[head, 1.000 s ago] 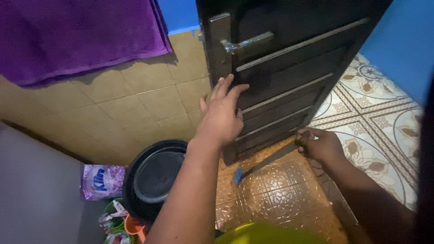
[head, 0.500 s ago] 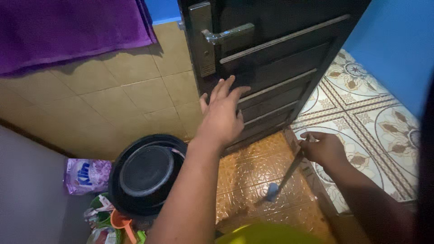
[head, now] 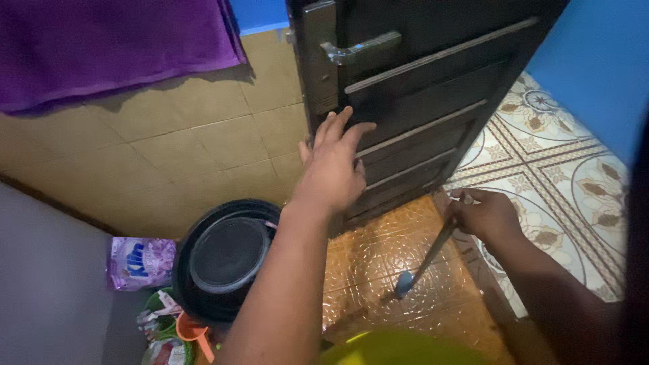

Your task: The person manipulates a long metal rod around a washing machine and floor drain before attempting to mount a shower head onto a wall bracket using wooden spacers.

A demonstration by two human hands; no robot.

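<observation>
My left hand (head: 334, 165) rests flat with fingers spread on the edge of a dark door (head: 433, 88), just below its metal lever handle (head: 358, 51). My right hand (head: 487, 215) grips a thin long handle (head: 433, 253) that slants down to a light-blue tip (head: 403, 284) touching the wet orange patterned floor tiles (head: 378, 270). What kind of tool it is I cannot tell.
A black round basin (head: 226, 260) stands on the floor by the tan tiled wall (head: 169, 155). Beside it lie a purple detergent packet (head: 140, 262) and small plastic items (head: 169, 331). A purple cloth (head: 115, 47) hangs above. Cream patterned tiles (head: 561, 169) lie beyond the door.
The stick's blue tip has swung from near the door's base out over the orange tiles toward me. My left hand stays on the door while my view has shifted.
</observation>
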